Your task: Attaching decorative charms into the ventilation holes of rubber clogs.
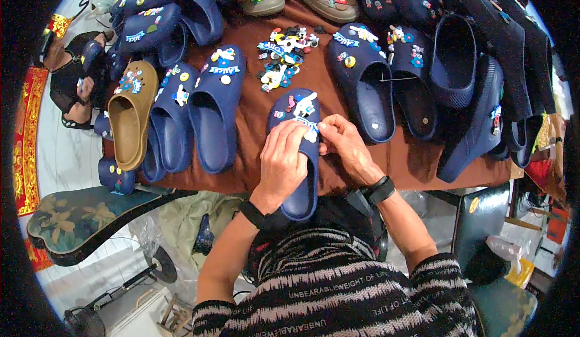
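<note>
A navy clog (299,201) stands toe-away at the front edge of the table, its heel toward me. My left hand (283,156) wraps over its upper from the left, with the fingertips near the small charms. At the clog's right side, my right hand (345,141) has thumb and fingers pinched at the end of a blue-and-white charm (310,125); what lies under the fingertips is hidden. A white figure charm (306,104) and smaller ones sit on the toe. Beyond the toe lies a pile of loose charms (285,56) in several colours.
A brown cloth (254,104) covers the table. Navy clogs with charms (215,107) and a tan clog (128,119) stand at left; more navy clogs (362,83) stand at right. Another person (75,80) is at far left. A cushioned seat (90,219) is at lower left.
</note>
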Action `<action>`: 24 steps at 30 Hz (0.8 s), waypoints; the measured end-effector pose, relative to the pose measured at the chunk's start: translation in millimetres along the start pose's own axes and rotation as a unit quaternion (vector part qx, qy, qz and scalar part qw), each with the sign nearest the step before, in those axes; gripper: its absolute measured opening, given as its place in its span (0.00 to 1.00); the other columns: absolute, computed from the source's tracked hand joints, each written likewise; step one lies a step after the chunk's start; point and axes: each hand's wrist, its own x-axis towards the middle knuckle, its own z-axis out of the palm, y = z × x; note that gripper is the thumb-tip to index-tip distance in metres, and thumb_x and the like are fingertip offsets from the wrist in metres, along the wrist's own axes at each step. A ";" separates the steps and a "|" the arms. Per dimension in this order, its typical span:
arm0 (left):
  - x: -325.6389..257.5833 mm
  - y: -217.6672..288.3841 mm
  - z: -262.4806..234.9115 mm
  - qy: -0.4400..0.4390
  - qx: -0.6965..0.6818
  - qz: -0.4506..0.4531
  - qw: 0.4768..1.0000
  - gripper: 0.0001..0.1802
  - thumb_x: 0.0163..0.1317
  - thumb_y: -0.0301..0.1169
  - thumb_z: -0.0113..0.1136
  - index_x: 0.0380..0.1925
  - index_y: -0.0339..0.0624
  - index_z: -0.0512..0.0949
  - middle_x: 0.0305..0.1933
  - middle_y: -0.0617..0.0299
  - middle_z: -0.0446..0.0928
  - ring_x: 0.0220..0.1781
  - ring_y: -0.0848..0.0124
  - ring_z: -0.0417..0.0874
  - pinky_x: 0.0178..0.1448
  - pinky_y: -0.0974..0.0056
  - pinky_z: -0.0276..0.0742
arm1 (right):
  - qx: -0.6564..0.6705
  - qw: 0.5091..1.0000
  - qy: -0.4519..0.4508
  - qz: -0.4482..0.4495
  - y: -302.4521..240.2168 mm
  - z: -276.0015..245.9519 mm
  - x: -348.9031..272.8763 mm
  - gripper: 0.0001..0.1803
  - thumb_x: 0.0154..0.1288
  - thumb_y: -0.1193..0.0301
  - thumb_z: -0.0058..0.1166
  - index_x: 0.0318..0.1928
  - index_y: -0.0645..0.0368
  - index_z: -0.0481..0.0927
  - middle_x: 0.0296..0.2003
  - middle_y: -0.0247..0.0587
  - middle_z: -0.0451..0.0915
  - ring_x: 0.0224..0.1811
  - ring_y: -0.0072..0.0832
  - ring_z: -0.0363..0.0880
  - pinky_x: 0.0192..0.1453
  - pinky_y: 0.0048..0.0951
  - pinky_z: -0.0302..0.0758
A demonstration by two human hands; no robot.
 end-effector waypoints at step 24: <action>0.5 -2.9 0.2 -0.010 0.028 0.019 0.999 0.20 0.44 0.15 0.57 0.40 0.37 0.84 0.47 0.52 0.81 0.57 0.50 0.78 0.63 0.48 0.75 | -0.013 0.986 -0.122 0.109 -7.9 -14.9 10.7 0.18 0.74 0.56 0.59 0.31 0.56 0.76 0.21 0.26 0.72 0.20 0.17 0.73 0.26 0.22 0.74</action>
